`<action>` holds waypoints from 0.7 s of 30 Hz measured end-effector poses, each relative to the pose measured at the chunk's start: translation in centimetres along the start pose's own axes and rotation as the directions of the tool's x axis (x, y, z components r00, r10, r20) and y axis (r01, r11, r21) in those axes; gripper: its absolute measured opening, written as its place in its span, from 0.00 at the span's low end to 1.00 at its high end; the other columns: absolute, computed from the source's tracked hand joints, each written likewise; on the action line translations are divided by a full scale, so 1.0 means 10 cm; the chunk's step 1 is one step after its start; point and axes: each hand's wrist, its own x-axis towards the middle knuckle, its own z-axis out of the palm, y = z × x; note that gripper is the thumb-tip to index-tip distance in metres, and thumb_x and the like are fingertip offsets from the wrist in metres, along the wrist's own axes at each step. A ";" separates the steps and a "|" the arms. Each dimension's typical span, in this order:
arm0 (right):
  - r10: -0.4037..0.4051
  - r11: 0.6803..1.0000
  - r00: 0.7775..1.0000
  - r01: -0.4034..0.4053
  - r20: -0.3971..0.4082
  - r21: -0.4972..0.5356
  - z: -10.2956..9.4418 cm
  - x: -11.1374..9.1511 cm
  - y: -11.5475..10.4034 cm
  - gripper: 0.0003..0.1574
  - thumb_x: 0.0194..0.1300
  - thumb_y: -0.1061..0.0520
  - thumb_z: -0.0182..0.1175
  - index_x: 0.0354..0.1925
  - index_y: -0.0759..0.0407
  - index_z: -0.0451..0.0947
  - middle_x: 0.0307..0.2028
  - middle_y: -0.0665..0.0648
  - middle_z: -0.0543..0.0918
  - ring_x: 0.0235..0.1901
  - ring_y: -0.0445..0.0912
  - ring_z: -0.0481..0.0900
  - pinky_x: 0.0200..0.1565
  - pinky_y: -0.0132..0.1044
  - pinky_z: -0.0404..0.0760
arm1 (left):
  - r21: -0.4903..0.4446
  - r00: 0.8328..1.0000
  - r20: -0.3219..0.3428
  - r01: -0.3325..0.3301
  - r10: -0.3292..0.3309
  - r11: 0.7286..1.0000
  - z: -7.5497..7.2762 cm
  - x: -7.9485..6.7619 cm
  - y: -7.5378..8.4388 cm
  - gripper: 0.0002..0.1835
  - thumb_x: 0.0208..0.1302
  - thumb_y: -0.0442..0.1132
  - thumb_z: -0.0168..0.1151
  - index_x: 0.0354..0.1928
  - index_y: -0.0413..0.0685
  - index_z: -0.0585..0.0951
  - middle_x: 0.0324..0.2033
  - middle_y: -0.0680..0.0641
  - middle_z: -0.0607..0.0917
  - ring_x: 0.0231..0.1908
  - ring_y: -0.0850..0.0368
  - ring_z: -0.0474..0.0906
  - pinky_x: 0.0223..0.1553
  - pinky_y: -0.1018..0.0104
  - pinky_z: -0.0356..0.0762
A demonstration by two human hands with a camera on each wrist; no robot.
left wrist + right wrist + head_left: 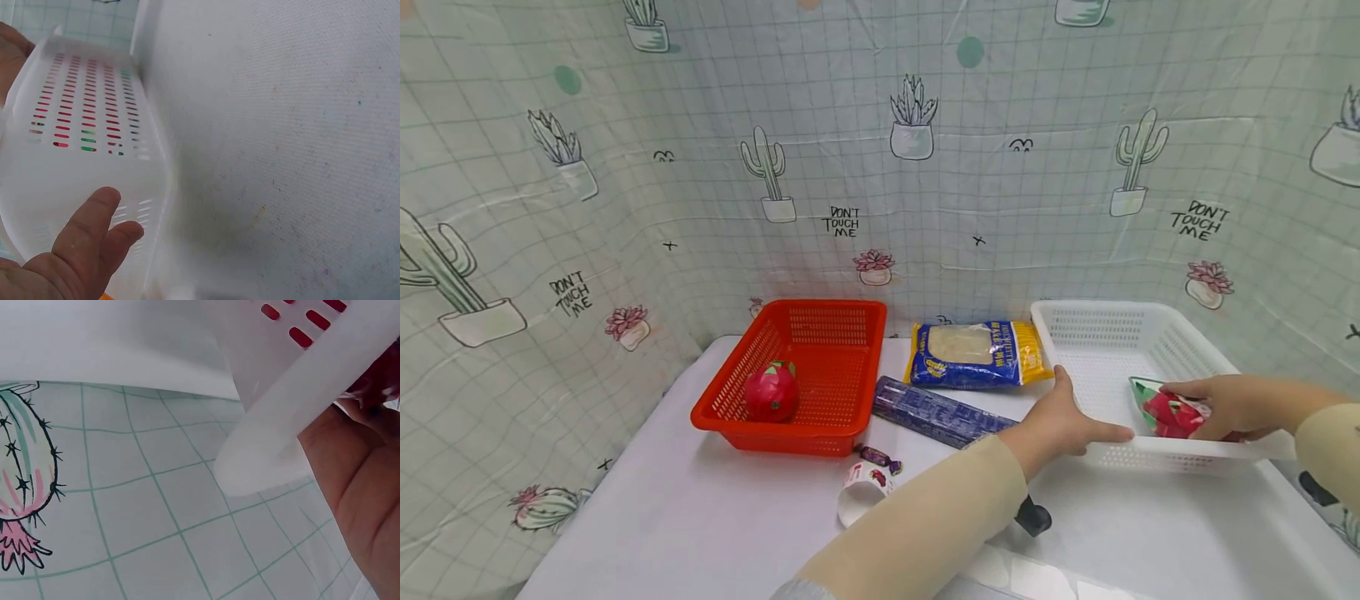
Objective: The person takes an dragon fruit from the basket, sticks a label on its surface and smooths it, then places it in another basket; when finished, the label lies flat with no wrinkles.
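My left hand (1063, 421) grips the near left corner of the white basket (1105, 312). In the left wrist view two of its fingers (87, 234) lie against the basket's slotted outer wall. Inside the basket's near right part, my right hand (1243, 404) holds a red and green packet (1176, 414) with a pointed, pale-edged corner. Red shows through the basket's slots in both wrist views. The palm covers part of the packet, so its full shape is hidden.
A red basket (718, 414) at left holds a dragon fruit (771, 393). Between the baskets lie a blue-yellow noodle bag (962, 354) and a long dark blue box (932, 412). Nearer are a purple-wrapped candy (876, 456), a tipped white mug (859, 496) and a black-ended object (1033, 517).
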 end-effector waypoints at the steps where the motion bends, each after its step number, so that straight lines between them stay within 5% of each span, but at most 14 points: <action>1: 0.011 1.000 1.000 -0.011 0.006 0.018 -0.01 -0.01 -0.01 0.72 0.60 0.45 0.79 0.82 0.68 0.44 0.56 0.80 0.67 0.49 0.57 0.70 0.42 0.40 0.82 | -0.005 1.000 0.002 -0.004 0.004 1.000 0.00 0.00 0.00 0.67 0.51 0.53 0.87 0.84 0.80 0.49 0.74 0.55 0.75 0.33 0.54 0.86 0.61 0.56 0.86; 8: 0.023 0.998 1.000 -0.024 0.011 0.063 0.01 -0.07 -0.06 0.71 0.62 0.48 0.78 0.82 0.68 0.42 0.59 0.85 0.63 0.51 0.62 0.69 0.45 0.40 0.84 | -0.017 1.000 0.005 -0.002 0.002 1.000 -0.02 -0.01 -0.01 0.66 0.51 0.52 0.87 0.84 0.81 0.49 0.74 0.55 0.74 0.35 0.53 0.87 0.61 0.56 0.86; 21: -0.043 0.999 0.999 0.042 -0.028 -0.016 0.02 -0.08 0.00 0.69 0.62 0.45 0.77 0.81 0.70 0.46 0.63 0.91 0.60 0.55 0.72 0.66 0.54 0.48 0.86 | -0.024 1.000 0.006 -0.023 0.023 0.999 -0.01 0.00 -0.02 0.66 0.52 0.51 0.86 0.84 0.79 0.50 0.76 0.54 0.73 0.34 0.53 0.87 0.60 0.57 0.87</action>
